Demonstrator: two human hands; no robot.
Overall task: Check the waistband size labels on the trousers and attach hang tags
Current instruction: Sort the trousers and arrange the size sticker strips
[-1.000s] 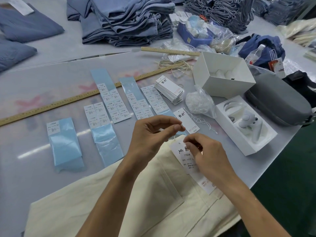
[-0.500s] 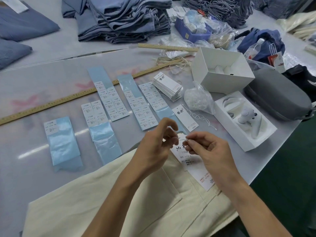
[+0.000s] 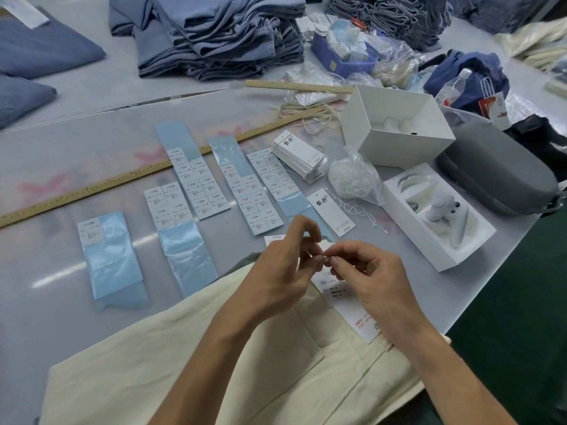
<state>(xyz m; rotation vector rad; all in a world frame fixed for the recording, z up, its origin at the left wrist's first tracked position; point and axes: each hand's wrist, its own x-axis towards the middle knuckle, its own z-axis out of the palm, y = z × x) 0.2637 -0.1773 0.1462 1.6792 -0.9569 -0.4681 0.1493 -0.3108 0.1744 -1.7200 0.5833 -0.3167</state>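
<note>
Hands: left hand (image 3: 287,271) and right hand (image 3: 368,277) meet fingertip to fingertip, pinching something thin, probably the tag string | hang tag (image 3: 343,299) lies on cream trousers (image 3: 184,363) at surface (image 3: 61,148) edge | risk: string slips from the pinch, or tag slides off the trousers.

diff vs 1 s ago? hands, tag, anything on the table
The left hand dropped and closed in until its fingertips meet those of the right hand, above the hang tag on the cream trousers. What they pinch is too small to tell. Sticker sheets, tag stack and boxes stayed put.
</note>
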